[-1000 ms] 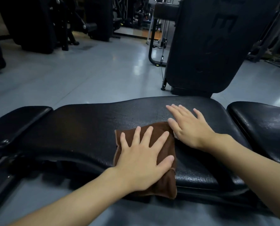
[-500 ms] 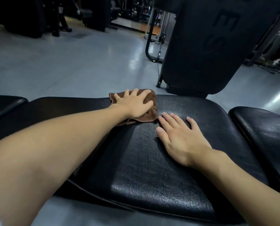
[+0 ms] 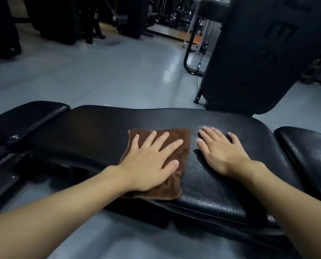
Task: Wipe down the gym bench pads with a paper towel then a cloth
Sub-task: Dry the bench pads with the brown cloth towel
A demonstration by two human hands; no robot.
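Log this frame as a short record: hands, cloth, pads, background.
left hand: flat, fingers spread, pressing on the brown cloth
right hand: flat on the bare middle pad, beside the cloth, not touching it
brown cloth: spread on the middle pad, reaching its near edge
other pads: left pad and right pad, one at each end
background: grey floor, dark machine

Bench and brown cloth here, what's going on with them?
A person is wiping down a gym bench. The left hand lies flat, fingers spread, on a brown cloth, pressing it onto the middle pad near the front edge. The right hand rests flat on the bare pad just beside the cloth, not touching it. No paper towel is in view.
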